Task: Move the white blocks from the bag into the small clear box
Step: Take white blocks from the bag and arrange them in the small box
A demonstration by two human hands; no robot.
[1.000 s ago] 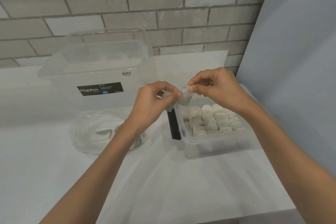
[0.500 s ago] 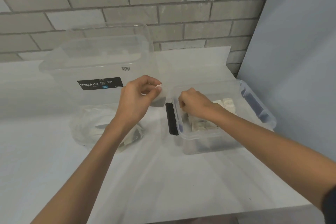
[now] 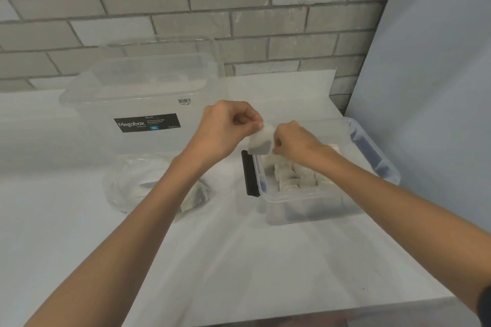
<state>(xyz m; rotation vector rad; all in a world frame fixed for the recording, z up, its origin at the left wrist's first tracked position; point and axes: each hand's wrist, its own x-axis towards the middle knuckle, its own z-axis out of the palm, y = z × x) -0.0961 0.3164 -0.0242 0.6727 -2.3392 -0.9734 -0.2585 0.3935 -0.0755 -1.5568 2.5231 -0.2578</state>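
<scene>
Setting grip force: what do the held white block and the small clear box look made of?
The white block: matte fuzzy surface, rounded corners, probably foam or sponge. The small clear box: glossy transparent plastic, blocks visible through its wall.

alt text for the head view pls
Two bare hands, left hand and right hand, pinch one white block between them above the left end of a small clear box holding rows of white blocks. A crumpled clear bag lies on the white table to the left, with a large clear Megabox bin behind it against a brick wall.
</scene>
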